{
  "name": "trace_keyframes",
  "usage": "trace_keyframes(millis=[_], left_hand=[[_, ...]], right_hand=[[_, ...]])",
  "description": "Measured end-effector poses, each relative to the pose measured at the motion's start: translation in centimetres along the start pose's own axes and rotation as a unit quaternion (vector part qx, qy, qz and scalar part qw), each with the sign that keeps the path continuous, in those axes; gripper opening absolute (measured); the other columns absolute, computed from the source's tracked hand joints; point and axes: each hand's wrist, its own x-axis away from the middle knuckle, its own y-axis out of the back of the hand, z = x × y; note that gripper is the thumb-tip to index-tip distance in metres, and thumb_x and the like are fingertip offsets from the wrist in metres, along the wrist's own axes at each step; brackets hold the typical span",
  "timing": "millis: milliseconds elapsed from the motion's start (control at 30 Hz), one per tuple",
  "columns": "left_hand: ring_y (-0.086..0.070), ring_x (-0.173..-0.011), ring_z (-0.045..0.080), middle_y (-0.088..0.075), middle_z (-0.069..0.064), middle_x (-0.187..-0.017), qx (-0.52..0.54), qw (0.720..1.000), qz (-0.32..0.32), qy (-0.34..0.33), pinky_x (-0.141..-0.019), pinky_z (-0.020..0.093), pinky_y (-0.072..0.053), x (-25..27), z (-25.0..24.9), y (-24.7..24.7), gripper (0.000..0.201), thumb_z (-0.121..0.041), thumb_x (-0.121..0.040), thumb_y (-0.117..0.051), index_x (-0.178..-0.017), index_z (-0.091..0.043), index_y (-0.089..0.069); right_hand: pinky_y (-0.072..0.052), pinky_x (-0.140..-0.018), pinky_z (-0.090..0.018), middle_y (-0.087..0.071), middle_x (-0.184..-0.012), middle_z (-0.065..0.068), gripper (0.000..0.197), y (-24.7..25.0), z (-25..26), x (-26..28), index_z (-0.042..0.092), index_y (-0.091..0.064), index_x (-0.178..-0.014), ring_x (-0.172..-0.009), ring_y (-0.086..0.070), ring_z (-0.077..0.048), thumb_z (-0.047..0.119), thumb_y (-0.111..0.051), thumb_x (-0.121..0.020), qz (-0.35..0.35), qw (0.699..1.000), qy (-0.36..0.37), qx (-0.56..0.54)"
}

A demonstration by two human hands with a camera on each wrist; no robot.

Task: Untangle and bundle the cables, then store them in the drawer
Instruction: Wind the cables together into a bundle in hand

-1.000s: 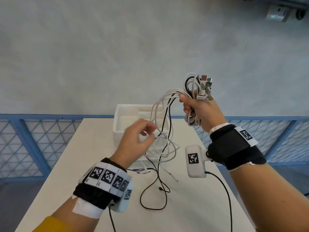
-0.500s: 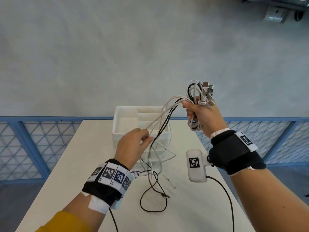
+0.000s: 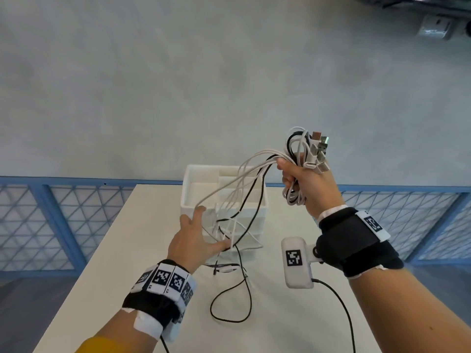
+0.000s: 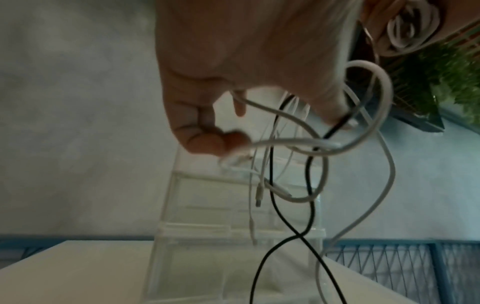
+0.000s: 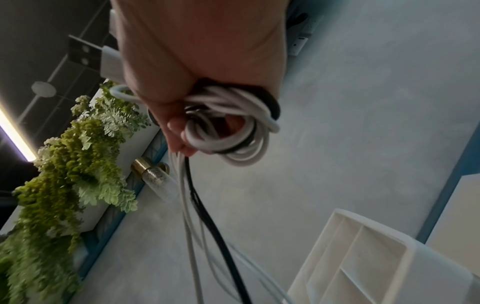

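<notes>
You stood at a white table (image 3: 132,289) before a grey wall (image 3: 178,85), with blue lattice railing (image 3: 38,225) and green plants (image 5: 64,164) nearby.

The right hand (image 3: 303,184) holds up a bunch of white and black cables (image 3: 302,151). The left hand (image 3: 195,240) spreads its fingers among the hanging strands, before a white plastic drawer box (image 3: 196,189) on the pale table (image 3: 107,271).

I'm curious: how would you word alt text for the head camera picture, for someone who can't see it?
A person's right hand grips a coiled bundle of cables above a white table, while the open left hand spreads the hanging loose strands. A white drawer organizer stands behind them.
</notes>
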Motion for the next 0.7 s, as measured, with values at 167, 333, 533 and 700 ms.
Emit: trace_keyframes(millis=[167, 333, 533, 700], left_hand=[[-0.049, -0.109, 0.016, -0.038, -0.002, -0.12, 0.087, 0.988, 0.115, -0.063, -0.09, 0.025, -0.039, 0.7, -0.7, 2.0, 0.025, -0.039, -0.078, -0.067, -0.101, -0.027, -0.067], [-0.042, -0.115, -0.006, -0.043, -0.013, -0.126, 0.297, 0.934, -0.065, -0.189, -0.098, 0.021, -0.036, 0.8, -6.1, 4.9, 0.055, -0.045, -0.066, -0.071, -0.113, -0.029, -0.048], [-0.065, -0.085, 0.013, -0.068, -0.01, -0.081, 0.323, 0.926, 0.072, -0.184, -0.09, 0.032, -0.046, -1.1, -8.2, 2.3, 0.01, -0.022, -0.087, -0.059, -0.097, -0.023, -0.057], [-0.036, -0.039, 0.007, -0.038, -0.012, -0.042, 0.4, 0.902, 0.073, -0.143, -0.054, 0.032, -0.042, -1.2, -8.4, 2.4, 0.028, -0.019, -0.096, -0.041, -0.068, -0.018, -0.046]], right_hand=[[-0.038, -0.051, -0.026, -0.047, -0.043, 0.008, 0.019, 0.8, 0.1, -0.4, 0.011, -0.059, -0.067, -0.045, -0.043, -0.013, 0.014, -0.064, -0.086, 0.02, 0.999, -0.025, 0.026], [-0.036, -0.046, -0.021, -0.045, -0.044, 0.006, 0.025, 0.3, 0.6, 0.3, 0.013, -0.058, -0.062, -0.043, -0.043, -0.011, 0.011, -0.062, -0.087, 0.081, 0.995, -0.01, 0.062], [-0.045, -0.056, -0.032, -0.055, -0.053, 0.002, 0.021, 0.7, 0.5, 1.5, 0.015, -0.057, -0.069, -0.06, -0.055, -0.024, 0.015, -0.06, -0.089, 0.112, 0.994, -0.005, -0.004], [-0.047, -0.073, -0.051, -0.051, -0.053, 0.0, 0.015, 2.4, -2.1, 3.2, 0.012, -0.059, -0.08, -0.052, -0.052, -0.02, 0.025, -0.067, -0.083, 0.135, 0.989, -0.055, 0.013]])
